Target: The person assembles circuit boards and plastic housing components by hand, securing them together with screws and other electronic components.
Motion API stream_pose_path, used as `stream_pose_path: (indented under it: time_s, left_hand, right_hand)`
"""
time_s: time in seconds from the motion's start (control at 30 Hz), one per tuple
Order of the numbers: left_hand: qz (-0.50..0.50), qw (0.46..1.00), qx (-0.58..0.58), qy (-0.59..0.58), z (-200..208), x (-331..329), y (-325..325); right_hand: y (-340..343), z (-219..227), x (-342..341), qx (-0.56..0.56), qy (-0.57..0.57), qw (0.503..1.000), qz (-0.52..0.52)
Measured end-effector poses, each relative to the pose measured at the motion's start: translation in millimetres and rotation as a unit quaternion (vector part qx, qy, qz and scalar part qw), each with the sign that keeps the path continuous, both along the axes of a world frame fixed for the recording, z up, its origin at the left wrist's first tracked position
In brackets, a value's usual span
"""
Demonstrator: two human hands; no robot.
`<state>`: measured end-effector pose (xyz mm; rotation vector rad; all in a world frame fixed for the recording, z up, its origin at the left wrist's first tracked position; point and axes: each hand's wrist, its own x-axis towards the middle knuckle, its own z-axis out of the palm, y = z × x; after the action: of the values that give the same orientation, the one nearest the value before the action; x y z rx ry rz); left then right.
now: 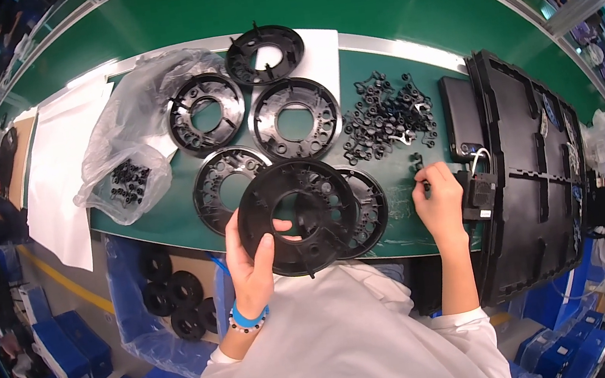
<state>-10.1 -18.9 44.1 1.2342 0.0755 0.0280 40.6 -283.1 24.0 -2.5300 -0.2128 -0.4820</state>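
My left hand [251, 261] grips a round black plastic ring-shaped cover [254, 230] at its left side, thumb on top, fingertips showing through the centre hole. The cover is held above the table's near edge and partly hides another black ring cover [375, 210] beneath it. Further black ring covers [259, 118] lie behind it on the table. My right hand [441, 197] is closed in a pinch, right of the cover. Small black plastic parts [417, 161] show at its fingertips; their exact shape is hard to make out. Beyond that hand spreads a loose pile of similar small black parts [384, 113].
A clear plastic bag [94, 144] with small black parts inside lies at the left, beside white paper sheets [60, 175]. Black crates [534, 151] and a black device with a cable [479, 192] stand at the right. More rings sit in a blue-lined bin [129, 296] below.
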Motion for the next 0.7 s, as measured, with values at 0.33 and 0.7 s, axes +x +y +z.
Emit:
stream_pose_path:
  time_s: [0.33,0.7]
  left_hand:
    - [-0.004,1.0,-0.022,-0.021,-4,0,-2]
    - [0.044,0.999,-0.004,-0.031,0,-6,-15]
  right_hand:
    - [58,48,-8,0.586,0.08,0.793,0.145]
    - [105,51,-2,0.245,-0.017,0.956,0.158]
